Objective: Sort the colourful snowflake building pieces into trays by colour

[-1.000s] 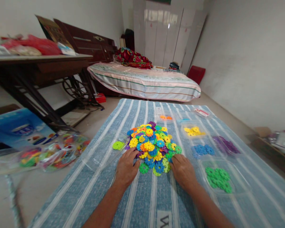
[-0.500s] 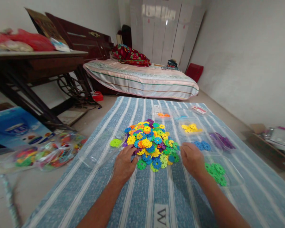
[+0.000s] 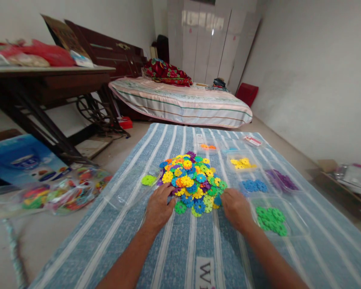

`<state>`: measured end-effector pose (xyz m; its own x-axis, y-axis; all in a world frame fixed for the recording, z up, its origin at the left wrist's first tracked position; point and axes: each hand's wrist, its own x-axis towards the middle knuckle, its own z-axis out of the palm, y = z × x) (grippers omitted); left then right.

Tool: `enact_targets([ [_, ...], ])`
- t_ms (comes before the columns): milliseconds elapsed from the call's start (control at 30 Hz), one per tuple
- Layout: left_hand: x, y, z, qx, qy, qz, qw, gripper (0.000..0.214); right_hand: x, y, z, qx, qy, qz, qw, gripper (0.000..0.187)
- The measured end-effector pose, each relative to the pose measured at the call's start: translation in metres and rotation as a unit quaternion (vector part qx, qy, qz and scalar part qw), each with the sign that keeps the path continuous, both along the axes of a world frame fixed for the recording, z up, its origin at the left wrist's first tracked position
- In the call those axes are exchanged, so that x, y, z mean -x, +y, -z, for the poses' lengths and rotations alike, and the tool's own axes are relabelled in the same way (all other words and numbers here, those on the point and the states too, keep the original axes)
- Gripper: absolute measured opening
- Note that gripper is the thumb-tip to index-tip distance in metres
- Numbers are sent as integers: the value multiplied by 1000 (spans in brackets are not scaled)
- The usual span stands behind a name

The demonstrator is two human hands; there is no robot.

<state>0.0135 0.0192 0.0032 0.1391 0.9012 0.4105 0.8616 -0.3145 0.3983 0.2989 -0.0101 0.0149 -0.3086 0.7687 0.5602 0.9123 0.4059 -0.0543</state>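
Touching mid-frame disc pile [image 3: 192, 180]: left hand [image 3: 159, 204], curved, hold unclear.
Right hand [image 3: 236, 206]: narrow; blue disc [image 3: 218, 200] leftward, hold unclear.

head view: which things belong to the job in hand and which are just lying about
Seem part of the job:
mixed disc pile, with left hand and right hand at its edges
single-colour groups: green discs, blue discs, yellow discs, orange discs, lime discs

Likely just lying about:
red quilt on the bed
red bag
blue printed carton
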Motion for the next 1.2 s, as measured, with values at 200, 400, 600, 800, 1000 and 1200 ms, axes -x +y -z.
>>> enact_targets([
  [200, -1, -2, -1, 9, -9, -2, 1000, 30, 10, -10, 5, 32, -49, 9, 998, 16],
  [400, 0, -1, -1, 13, -6, -3, 1000, 31, 14, -9, 5, 54, -49, 39, 997, 9],
  [600, 0, -1, 1, 13, -5, -6, 1000, 32, 16, -6, 11, 41, -82, 14, 996, 18],
  [800, 0, -1, 1, 14, 4, -7, 1000, 32, 7, 2, 8, 30, 35, -3, 999, 26],
  [1000, 0, -3, -1, 16, 13, -1, 1000, 33, 3, 7, -14, 143, 204, -8, 968, 33],
  [1200, 2, -3, 5, -10, 17, -6, 1000, 31, 2, 20, -33, 200, 216, -32, 955, 36],
])
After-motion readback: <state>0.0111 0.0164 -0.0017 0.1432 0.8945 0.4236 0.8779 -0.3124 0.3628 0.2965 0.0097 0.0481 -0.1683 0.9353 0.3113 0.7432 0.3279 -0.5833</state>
